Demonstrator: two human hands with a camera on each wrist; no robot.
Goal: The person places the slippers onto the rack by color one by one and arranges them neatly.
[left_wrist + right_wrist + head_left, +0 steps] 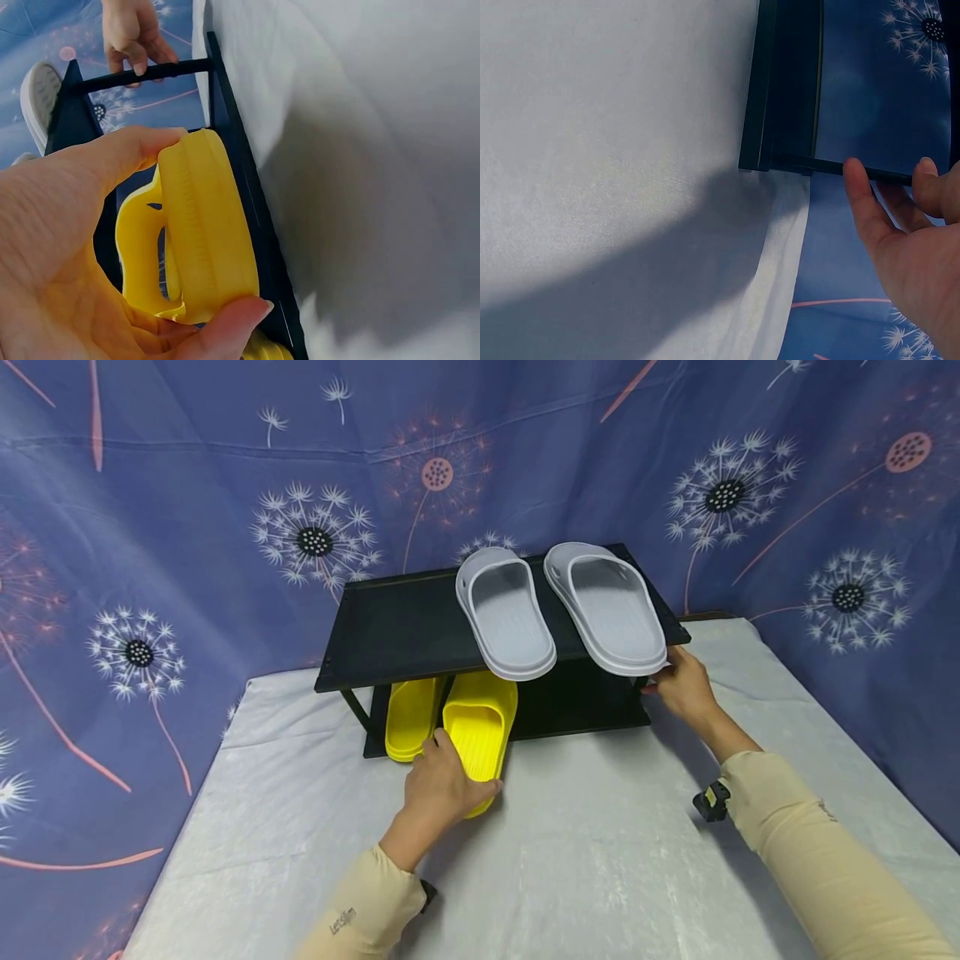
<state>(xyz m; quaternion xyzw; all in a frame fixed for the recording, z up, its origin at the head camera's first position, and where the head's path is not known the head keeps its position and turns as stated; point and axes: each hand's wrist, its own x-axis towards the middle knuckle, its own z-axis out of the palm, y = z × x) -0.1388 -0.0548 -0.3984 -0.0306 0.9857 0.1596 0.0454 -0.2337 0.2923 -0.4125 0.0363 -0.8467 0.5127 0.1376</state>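
Observation:
My left hand (438,781) grips the heel end of a yellow clog (486,750), thumb on one side and fingers on the other. The toe of this clog reaches under the top board of a black two-tier shoe rack (405,627), while its heel sticks out past the front edge. Left of it, a second yellow clog (408,720) lies on the lower shelf, partly hidden by the top board. My right hand (686,689) holds the rack's right-hand post (829,166) between thumb and fingers, just below the top board.
Two grey clogs (517,631) sit on the right half of the rack's top, toes to the back. A white cloth (570,860) covers the table under the rack. Behind hangs a blue curtain (525,452) with dandelion print.

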